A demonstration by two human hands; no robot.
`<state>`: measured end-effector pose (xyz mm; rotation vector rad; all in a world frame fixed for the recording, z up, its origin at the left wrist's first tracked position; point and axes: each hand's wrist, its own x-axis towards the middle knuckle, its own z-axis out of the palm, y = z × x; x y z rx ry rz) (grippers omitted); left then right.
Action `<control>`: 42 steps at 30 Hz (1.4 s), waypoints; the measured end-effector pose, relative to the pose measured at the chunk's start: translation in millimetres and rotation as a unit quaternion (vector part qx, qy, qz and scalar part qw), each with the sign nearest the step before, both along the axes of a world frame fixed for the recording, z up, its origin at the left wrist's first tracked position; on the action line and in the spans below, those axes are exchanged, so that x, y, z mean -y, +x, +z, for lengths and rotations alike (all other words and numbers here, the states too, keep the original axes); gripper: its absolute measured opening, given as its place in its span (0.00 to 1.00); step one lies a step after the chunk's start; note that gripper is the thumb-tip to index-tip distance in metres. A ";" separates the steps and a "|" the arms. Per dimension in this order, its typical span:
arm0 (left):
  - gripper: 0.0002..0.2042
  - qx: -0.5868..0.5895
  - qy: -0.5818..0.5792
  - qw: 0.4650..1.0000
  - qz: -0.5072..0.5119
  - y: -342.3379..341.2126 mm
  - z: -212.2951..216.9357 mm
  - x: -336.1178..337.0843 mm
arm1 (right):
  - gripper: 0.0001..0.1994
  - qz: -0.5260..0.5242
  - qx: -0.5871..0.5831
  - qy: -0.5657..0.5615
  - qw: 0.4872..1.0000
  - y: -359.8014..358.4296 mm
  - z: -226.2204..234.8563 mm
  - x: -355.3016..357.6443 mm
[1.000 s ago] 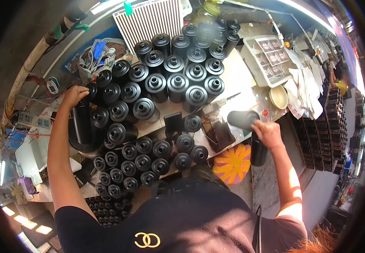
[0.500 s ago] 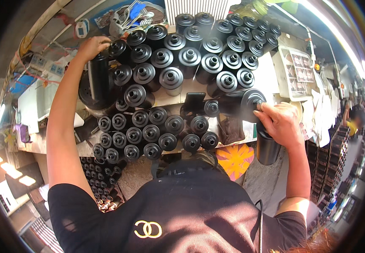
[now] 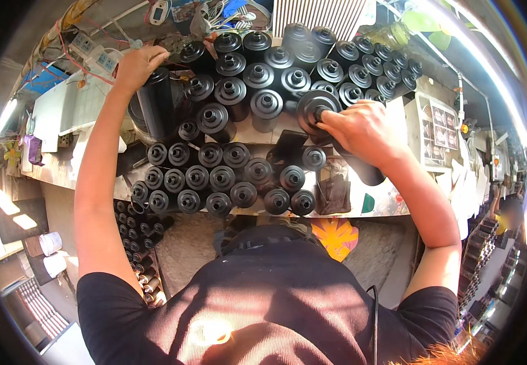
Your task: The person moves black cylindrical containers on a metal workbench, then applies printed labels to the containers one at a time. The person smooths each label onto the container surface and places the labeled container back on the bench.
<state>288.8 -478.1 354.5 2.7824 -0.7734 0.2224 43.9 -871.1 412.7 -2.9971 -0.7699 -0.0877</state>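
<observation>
A black canister [image 3: 309, 106] is grasped by its top in the grip of the right hand [image 3: 360, 129], above the bench [image 3: 248, 135] and beside standing canisters [image 3: 266, 105], while whether the tall black cylinder [image 3: 156, 111] just below the left hand [image 3: 138, 68] is held cannot be told.

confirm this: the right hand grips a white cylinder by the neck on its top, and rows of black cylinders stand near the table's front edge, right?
Not quite: the head view shows the cylinder in the right hand is black, not white. It is gripped by the neck, and rows of black cylinders stand near the front edge of the table.
</observation>
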 end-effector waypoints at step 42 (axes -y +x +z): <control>0.18 -0.018 -0.100 0.977 -0.189 -191.0 -58.1 115.1 | 0.08 -0.017 -0.026 0.057 0.998 27.4 -64.9 20.9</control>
